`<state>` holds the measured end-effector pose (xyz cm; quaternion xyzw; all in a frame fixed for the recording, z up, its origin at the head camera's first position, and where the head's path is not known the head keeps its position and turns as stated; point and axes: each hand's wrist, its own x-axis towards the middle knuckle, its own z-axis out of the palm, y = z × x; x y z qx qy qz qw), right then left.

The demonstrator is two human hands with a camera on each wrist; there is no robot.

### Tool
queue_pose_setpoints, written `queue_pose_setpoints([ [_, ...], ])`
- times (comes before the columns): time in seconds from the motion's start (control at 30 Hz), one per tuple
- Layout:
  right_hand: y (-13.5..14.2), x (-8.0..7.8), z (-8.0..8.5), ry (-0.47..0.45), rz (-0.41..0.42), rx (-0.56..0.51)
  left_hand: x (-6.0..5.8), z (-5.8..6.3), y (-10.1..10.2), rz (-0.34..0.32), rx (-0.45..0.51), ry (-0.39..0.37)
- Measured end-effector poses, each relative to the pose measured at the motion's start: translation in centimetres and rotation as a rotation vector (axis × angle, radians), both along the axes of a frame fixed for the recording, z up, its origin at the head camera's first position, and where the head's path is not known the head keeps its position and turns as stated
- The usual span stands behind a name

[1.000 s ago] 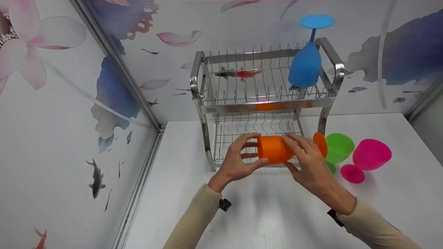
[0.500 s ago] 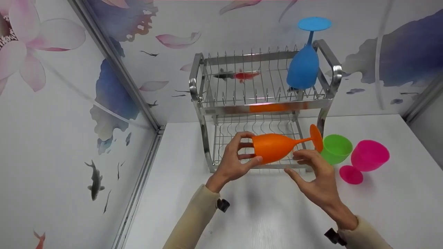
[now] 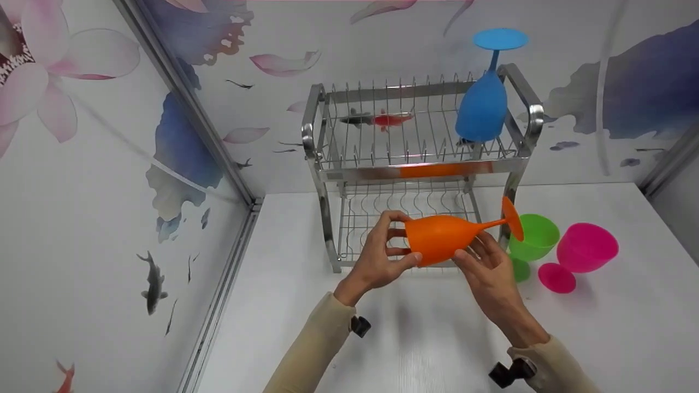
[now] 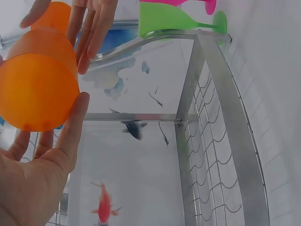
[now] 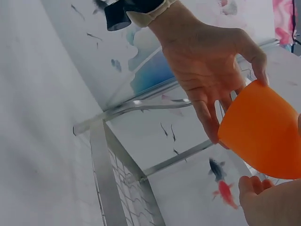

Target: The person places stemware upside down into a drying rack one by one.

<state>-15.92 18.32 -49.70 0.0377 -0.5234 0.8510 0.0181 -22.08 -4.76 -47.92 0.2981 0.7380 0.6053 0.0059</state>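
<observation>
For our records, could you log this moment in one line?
left hand: holds orange goblet; right hand: beside it; blue goblet: inverted on rack

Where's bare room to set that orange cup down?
The top shelf left of the blue goblet looks bare; so does the table left of the rack. Crowded: right of the rack, where green goblet and pink goblet stand close.

The left wall (image 3: 104, 191) and back wall (image 3: 565, 49) are pale, printed with a large pink flower (image 3: 46, 82), blue-purple washes and a dark fish (image 3: 154, 286). Grey metal strips (image 3: 177, 93) line their corner. The table (image 3: 273, 311) is white, with a soft glare. The cut-off grey panel (image 3: 680, 210) at far right may be another wall.
</observation>
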Motion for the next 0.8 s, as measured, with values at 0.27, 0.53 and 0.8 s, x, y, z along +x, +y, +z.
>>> queue_pose_setpoints([
  [0.27,-0.2,-0.3,-0.7,0.063,0.032,-0.104,0.0,-0.3,0.3,-0.011,0.002,0.003],
  [0.53,0.0,-0.3,0.1,0.044,0.019,-0.06,0.0,-0.3,0.2,-0.043,0.031,-0.002],
  [0.8,1.3,-0.7,2.6,0.071,-0.029,0.111,-0.8,-0.4,-2.2,0.085,0.047,0.087],
])
